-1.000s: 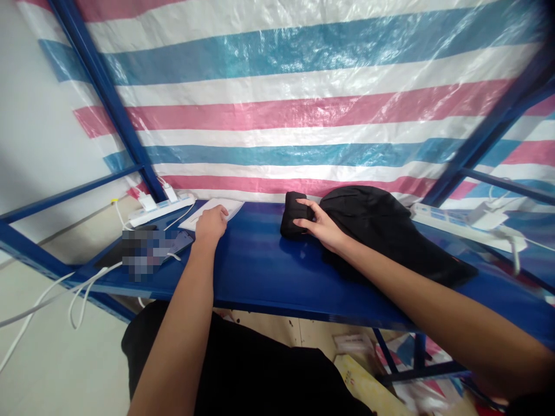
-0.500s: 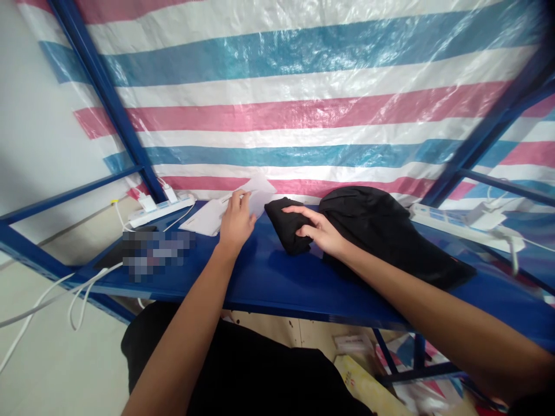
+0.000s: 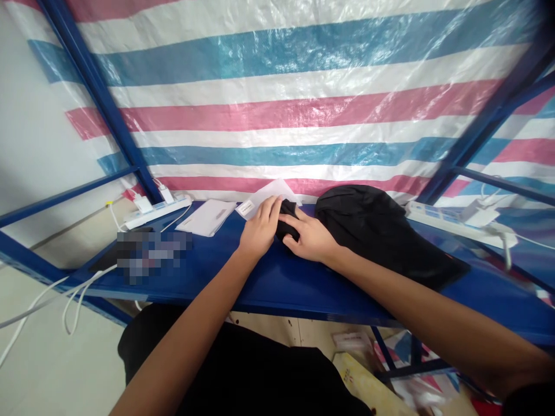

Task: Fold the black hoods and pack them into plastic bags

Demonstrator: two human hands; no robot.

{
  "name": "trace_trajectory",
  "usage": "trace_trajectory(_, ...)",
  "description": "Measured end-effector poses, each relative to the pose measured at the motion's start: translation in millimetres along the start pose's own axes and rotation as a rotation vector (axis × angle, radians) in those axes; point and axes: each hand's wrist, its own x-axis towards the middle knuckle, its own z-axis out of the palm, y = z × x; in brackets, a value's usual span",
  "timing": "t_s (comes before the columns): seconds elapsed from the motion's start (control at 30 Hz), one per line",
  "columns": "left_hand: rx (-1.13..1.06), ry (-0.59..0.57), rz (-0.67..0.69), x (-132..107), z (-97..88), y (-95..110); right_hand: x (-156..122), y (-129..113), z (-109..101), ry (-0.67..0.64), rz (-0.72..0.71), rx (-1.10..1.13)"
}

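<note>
Your right hand (image 3: 314, 237) grips the black bundle (image 3: 285, 229) at the frame's centre. Your left hand (image 3: 259, 232) lies against its left side, by the pale sheet (image 3: 276, 188); whether it grips, I cannot tell.

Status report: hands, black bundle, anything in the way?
Left hand and right hand on black bundle. Bundle partly covered. White packet close behind; larger black cloth to the right.

The blue desk (image 3: 277, 292) supports, left to right: a white power strip (image 3: 154, 214), flat white packets (image 3: 208, 218), a pale bag (image 3: 276, 190) near the rear edge, black fabric (image 3: 368, 231), and a second power strip (image 3: 433, 216).
</note>
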Motion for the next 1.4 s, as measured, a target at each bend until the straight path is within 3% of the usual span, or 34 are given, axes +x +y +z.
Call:
trace_trajectory(0.1, 0.027, 0.007, 0.112, -0.6, 0.1, 2.6, 1.0, 1.4, -2.2, -0.007, -0.003, 0.007)
trace_trajectory(0.2, 0.032, 0.018, 0.174, -0.7, -0.2, 5.8, 4.4, 10.3, 0.8, 0.067, 0.053, 0.190)
trace_trajectory(0.43, -0.018, 0.026, 0.087, -0.3, 3.8, 13.0, 17.6, 31.3, 15.4, 0.322, 0.351, 0.921)
trace_trajectory(0.67, 0.028, 0.038, 0.128, 2.1, 8.2, 39.6, 19.6, 22.4, 34.4, 0.476, 0.596, 1.291)
trace_trajectory(0.77, 0.038, 0.054, 0.157, 4.4, 12.5, 46.8, 18.1, 16.3, 38.2, 0.529, 0.604, 1.368)
trace_trajectory(0.9, -0.045, 0.063, 0.160, 6.0, 10.3, 41.0, 19.4, 10.9, 37.3, 0.468, 0.640, 1.478)
trace_trajectory(1.07, -0.149, 0.133, -0.027, 2.8, -3.0, 23.2, 21.4, 10.1, 32.6, 0.525, 0.619, 1.492)
trace_trajectory(1.13, -0.134, 0.069, -0.135, 0.6, -6.9, 16.9, 20.9, 11.0, 31.6, 0.522, 0.614, 1.473)
trace_trajectory(1.23, -0.090, -0.124, -0.232, -1.5, -9.3, 10.6, 20.3, 13.3, 32.8, 0.507, 0.646, 1.436)
trace_trajectory(1.4, -0.040, -0.233, -0.123, 0.0, -7.0, 13.5, 19.6, 19.2, 41.2, 0.534, 0.716, 1.404)
